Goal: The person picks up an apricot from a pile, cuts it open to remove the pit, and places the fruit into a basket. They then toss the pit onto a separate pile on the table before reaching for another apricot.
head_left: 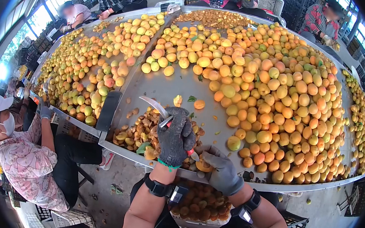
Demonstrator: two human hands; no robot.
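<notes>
Metal table (pixel 182 88), heaped apricots (pixel 287 106); left hand (pixel 174 137) fisted round curved knife (pixel 156 105), right hand (pixel 226 172) half-curled on one fruit (pixel 204 164).

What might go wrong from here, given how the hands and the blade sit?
Nick: the right hand holds an orange fruit close to the left hand, so a slip of the small tip between them might catch the glove.

Snag: the curved blade juts from the left hand's far side and might catch something if the wrist turns.

Roll: the fruit heap reaches near the front rim; loose fruit might tumble.
</notes>
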